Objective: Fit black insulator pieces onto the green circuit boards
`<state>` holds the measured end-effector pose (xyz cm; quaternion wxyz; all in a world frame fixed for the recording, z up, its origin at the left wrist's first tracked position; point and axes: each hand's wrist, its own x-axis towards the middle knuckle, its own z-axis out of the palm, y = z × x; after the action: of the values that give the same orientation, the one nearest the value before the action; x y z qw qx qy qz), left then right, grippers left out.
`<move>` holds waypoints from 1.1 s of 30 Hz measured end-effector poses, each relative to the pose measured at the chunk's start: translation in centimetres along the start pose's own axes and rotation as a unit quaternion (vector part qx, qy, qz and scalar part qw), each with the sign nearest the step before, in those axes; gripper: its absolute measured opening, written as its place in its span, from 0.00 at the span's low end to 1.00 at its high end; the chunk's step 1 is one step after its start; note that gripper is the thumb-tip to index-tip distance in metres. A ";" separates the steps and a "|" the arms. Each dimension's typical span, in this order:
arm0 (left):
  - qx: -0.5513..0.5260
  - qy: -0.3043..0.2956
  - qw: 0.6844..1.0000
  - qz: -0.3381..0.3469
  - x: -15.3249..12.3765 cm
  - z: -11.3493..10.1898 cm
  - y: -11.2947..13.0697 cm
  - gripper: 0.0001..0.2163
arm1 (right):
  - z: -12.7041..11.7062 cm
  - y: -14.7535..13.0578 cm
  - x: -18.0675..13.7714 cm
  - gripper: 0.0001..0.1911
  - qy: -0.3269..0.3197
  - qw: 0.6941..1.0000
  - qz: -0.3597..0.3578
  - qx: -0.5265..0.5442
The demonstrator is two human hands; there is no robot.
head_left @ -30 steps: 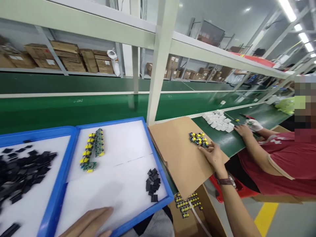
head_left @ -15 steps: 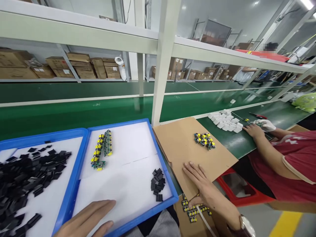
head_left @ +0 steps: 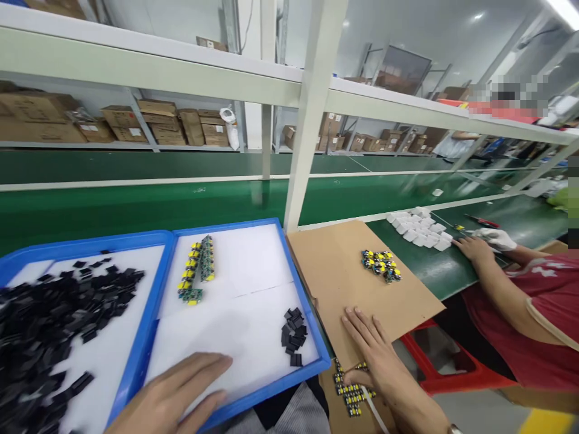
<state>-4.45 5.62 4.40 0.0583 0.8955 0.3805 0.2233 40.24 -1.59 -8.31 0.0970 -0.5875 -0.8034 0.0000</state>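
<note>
My left hand is over the near part of a blue-rimmed tray with a white lining, fingers stretched and nothing in them. In that tray stand rows of small green circuit boards with yellow parts, and a small heap of black plastic pieces lies at its right side. My right hand rests with fingers spread on a brown cardboard sheet. Its thumb is by the sheet's near edge, above more yellow-topped boards lower down, partly hidden by the hand. A cluster of boards sits on the cardboard.
At left, a second blue tray holds many black pieces. A white-gloved hand and bare hand of a co-worker are at the right, near white plastic housings. A shelf post rises behind the trays; a red stool stands right.
The view has shifted slightly. My left hand has moved a little to the right over the tray. My right hand stays on the cardboard.
</note>
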 end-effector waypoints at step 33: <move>0.012 -0.132 0.980 -0.151 2.3 -0.5 -3.1 0.08 | -4.9 -13.0 16.8 0.20 0.001 0.958 -0.273 0.089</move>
<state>-5.29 9.43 4.82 0.1299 0.8502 0.5026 0.0876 23.90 9.68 0.61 0.1459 -0.3344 -0.9300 0.0446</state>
